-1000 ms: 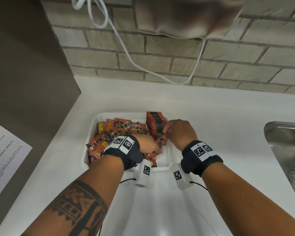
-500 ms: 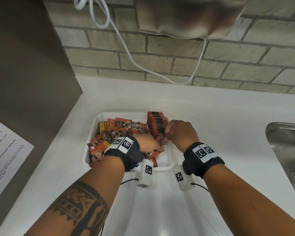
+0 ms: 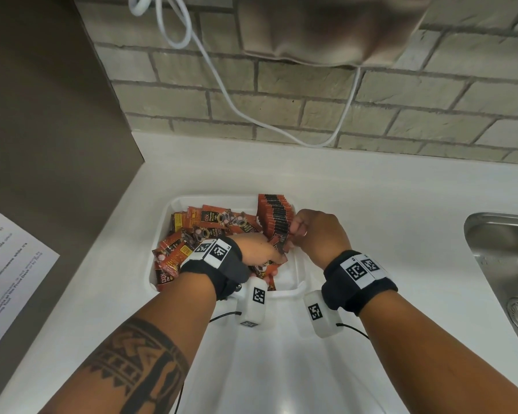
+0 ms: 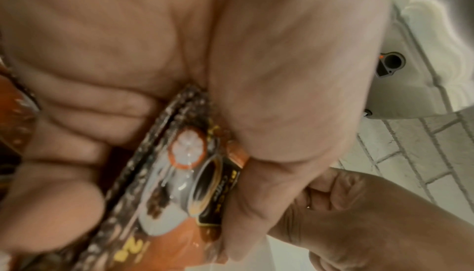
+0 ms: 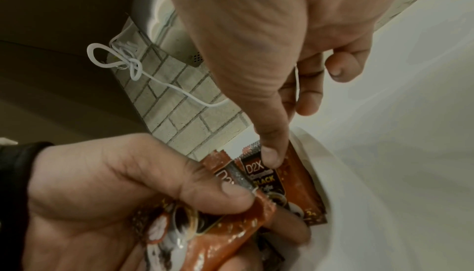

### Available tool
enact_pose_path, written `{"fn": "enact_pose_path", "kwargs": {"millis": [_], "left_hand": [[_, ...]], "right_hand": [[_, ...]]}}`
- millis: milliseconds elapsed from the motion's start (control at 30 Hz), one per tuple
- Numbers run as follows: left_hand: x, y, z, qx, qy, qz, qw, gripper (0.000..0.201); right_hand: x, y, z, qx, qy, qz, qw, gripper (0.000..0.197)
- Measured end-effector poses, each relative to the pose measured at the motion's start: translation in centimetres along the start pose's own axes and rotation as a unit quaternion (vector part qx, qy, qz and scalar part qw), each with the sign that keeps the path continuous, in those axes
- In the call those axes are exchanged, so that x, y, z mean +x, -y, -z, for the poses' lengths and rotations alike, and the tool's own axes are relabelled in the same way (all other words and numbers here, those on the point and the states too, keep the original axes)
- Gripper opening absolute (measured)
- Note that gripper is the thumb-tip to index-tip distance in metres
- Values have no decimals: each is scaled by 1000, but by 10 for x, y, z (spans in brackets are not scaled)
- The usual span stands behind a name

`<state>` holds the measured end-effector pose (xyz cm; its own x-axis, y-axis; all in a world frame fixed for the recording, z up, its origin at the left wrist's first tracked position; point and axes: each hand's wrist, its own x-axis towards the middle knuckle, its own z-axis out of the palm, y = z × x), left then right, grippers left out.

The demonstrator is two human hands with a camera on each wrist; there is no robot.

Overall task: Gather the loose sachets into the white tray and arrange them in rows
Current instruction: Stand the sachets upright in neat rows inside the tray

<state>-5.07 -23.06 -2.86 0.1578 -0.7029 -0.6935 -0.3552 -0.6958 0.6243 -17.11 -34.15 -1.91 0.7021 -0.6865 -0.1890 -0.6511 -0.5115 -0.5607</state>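
Little had moved since a second earlier: your left hand (image 3: 259,249) still gripped a bundle of orange-brown foil sachets (image 4: 177,176) inside the shallow white plastic tray (image 3: 299,282) on the white worktop (image 3: 386,204). Your right hand (image 3: 317,231) pinched one sachet (image 5: 292,184) against the upright row (image 3: 274,215) along the tray's right side.

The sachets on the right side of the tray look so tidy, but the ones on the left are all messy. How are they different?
The right-side row stands on edge, packed face to face. The left-side pile lies flat, tilted and overlapping. The row shows only edges; the pile shows printed fronts. Both are orange-brown and sit in the white tray.
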Motion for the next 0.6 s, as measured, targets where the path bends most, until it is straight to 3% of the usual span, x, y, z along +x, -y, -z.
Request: {"fn": "enact_pose_path", "kwargs": {"millis": [233,333,467,600], "left_hand": [[-6,3,5,-19,-5,0,1000,36],[-11,10,6,-100,2,-13,995,26],[-18,19,6,-235,15,-89,968,19],[-23,19,6,-260,-9,-140,955,27]], "right_hand": [[-8,-2,4,5,-23,21,999,21],[-16,-4,8,37,-27,43,998,8],[-25,-3,12,101,44,64,992,12],[-26,0,15,148,36,66,986,8]]}}
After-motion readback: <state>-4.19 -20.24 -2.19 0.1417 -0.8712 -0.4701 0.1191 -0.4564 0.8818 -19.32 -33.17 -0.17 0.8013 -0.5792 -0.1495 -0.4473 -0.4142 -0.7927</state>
